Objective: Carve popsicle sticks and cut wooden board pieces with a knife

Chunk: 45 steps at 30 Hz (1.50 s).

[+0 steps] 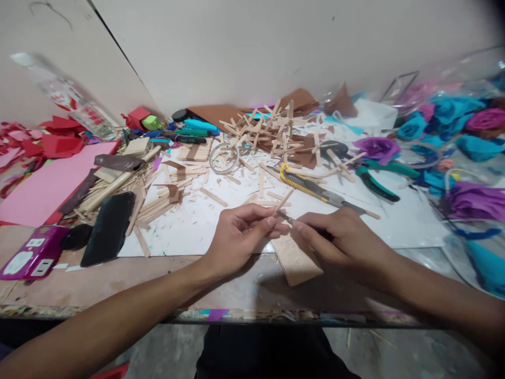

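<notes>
My left hand (240,234) pinches a thin wooden craft stick (284,200), which slants up and to the right from the fingertips. My right hand (339,237) is closed round a slim craft knife (287,218) with a dark handle and a metal front end. Its tip meets or nearly meets the lower part of the stick; the exact contact is too small to make out. Under both hands lies a small flat piece of wood (296,259), partly on the white paper sheet (189,231). Wood shavings and loose sticks are scattered just beyond.
A yellow-and-grey utility knife (311,188) and green-handled pliers (376,181) lie ahead. Behind them rises a stick heap (272,126), beside a tape roll (224,158). A phone (108,229) and purple device (35,252) are left, paper flowers (453,118) right.
</notes>
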Each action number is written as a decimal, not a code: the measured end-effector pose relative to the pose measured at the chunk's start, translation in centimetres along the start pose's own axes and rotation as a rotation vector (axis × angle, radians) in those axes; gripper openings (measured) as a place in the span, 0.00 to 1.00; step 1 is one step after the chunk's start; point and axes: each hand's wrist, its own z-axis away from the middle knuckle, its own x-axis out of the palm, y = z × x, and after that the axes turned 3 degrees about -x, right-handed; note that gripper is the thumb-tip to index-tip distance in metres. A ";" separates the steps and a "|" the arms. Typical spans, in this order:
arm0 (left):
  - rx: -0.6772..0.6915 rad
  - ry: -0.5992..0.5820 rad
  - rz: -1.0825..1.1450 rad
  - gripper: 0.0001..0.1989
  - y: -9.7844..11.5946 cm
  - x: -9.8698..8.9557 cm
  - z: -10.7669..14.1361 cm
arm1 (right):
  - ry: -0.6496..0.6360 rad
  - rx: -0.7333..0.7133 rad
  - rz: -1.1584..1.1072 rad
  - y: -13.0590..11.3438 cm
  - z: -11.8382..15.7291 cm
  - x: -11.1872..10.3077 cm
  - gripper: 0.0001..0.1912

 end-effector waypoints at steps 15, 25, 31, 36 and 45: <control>0.057 -0.010 -0.134 0.05 -0.3 -0.1 0.3 | -0.080 0.019 -0.195 0.6 -0.2 -0.4 0.21; 0.099 0.039 -0.098 0.06 0.2 0.3 -0.3 | -0.069 0.012 -0.147 0.2 -0.6 -1.3 0.22; 0.105 0.050 -0.208 0.05 0.1 -0.2 -0.2 | -0.090 0.036 -0.191 0.3 -0.3 -0.9 0.23; 0.049 0.032 -0.186 0.07 0.4 -0.2 -0.1 | -0.099 0.025 -0.194 0.4 -0.4 -0.7 0.23; -0.173 -0.037 -0.304 0.17 0.7 -1.2 -0.4 | -0.111 0.087 -0.316 1.7 -0.8 -3.1 0.14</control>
